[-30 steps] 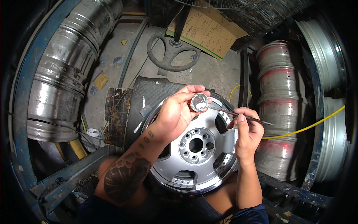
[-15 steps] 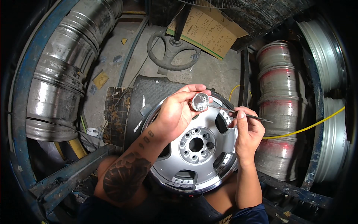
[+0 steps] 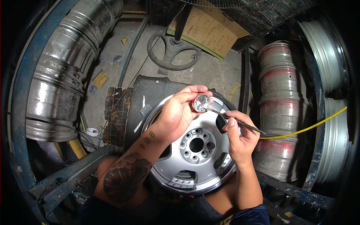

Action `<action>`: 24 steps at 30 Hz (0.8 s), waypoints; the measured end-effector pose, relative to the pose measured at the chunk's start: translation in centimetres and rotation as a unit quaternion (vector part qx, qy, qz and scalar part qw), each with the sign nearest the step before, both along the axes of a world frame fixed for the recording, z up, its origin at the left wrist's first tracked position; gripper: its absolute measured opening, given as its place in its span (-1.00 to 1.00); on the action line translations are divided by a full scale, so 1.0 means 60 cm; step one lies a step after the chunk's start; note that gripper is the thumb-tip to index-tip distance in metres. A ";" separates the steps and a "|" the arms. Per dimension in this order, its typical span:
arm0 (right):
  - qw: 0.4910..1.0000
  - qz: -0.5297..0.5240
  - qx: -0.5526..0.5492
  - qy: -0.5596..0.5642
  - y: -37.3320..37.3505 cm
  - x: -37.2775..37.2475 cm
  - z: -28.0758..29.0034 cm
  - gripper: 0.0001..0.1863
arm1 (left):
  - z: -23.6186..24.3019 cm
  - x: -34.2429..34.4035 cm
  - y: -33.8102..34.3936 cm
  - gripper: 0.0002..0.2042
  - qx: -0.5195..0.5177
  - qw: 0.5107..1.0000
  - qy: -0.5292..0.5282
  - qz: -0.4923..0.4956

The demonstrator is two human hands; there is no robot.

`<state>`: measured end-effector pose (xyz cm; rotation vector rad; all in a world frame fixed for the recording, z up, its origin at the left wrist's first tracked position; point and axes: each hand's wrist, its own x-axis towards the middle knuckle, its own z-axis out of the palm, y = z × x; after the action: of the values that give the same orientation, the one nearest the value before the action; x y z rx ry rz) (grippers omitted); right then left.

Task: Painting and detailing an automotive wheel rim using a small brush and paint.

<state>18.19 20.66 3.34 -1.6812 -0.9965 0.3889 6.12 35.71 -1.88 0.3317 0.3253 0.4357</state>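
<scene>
My left hand (image 3: 177, 112) grips a small round pot (image 3: 201, 103) with a red side and a silvery, paint-like surface at its mouth, tipped toward me. Between the fingers of my right hand (image 3: 242, 135) is a thin dark paintbrush (image 3: 245, 125), its tip at the lower right rim of the pot. Whether the tip dips into the silvery stuff is hard to make out. Below both hands, a silver alloy wheel (image 3: 176, 165) lies face up over my lap, with a ring of bolt holes around its open centre.
Stacked bare metal rims (image 3: 56, 86) line the left, and red-marked rims (image 3: 279, 105) stand on the right beside a yellow hose (image 3: 311, 124). A dark pad (image 3: 157, 88) lies beyond the wheel. Farther off are a steering wheel (image 3: 174, 65) and a cardboard sheet (image 3: 213, 35).
My right hand has moved left and slightly down, bringing the brush to a steeper slant with its tip at the pot's rim. The left hand and pot have barely moved.
</scene>
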 end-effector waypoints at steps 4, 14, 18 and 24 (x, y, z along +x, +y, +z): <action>0.998 0.026 -0.007 -0.057 -0.001 0.007 -0.004 -0.85 | 0.003 0.001 -0.001 -0.70 0.005 1.000 0.005 0.003; 1.000 -0.018 0.000 0.013 -0.003 0.005 -0.004 -0.85 | -0.001 0.000 0.001 -0.70 -0.002 1.000 0.017 0.010; 1.000 -0.015 -0.001 0.017 -0.002 0.010 -0.002 -0.85 | 0.002 -0.002 0.001 -0.71 -0.010 1.000 0.020 0.010; 1.000 -0.021 -0.006 0.019 -0.002 0.008 0.002 -0.85 | -0.003 -0.002 0.001 -0.73 -0.019 1.000 0.011 0.007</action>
<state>18.69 20.57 3.46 -1.6970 -0.9315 0.3987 5.97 35.79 -2.05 0.2967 0.3579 0.4391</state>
